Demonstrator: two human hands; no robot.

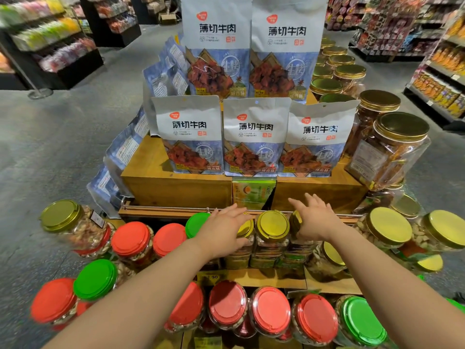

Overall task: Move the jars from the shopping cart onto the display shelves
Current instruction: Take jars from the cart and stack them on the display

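My left hand [227, 229] and right hand [315, 219], fingers straight, flank the gold-lidded jars [273, 226] at twelve o'clock, pressing their sides.

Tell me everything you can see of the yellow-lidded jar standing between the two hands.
The yellow-lidded jar is a clear, plastic-looking container with a round yellow-gold screw lid ribbed at its rim. Its contents are hard to make out; a green label shows low on its front. It stands upright on the wooden shelf, in a row, close against similar jars on both sides. The left hand and right hand lie on those neighbours, fingers extended; neither clearly touches this jar.
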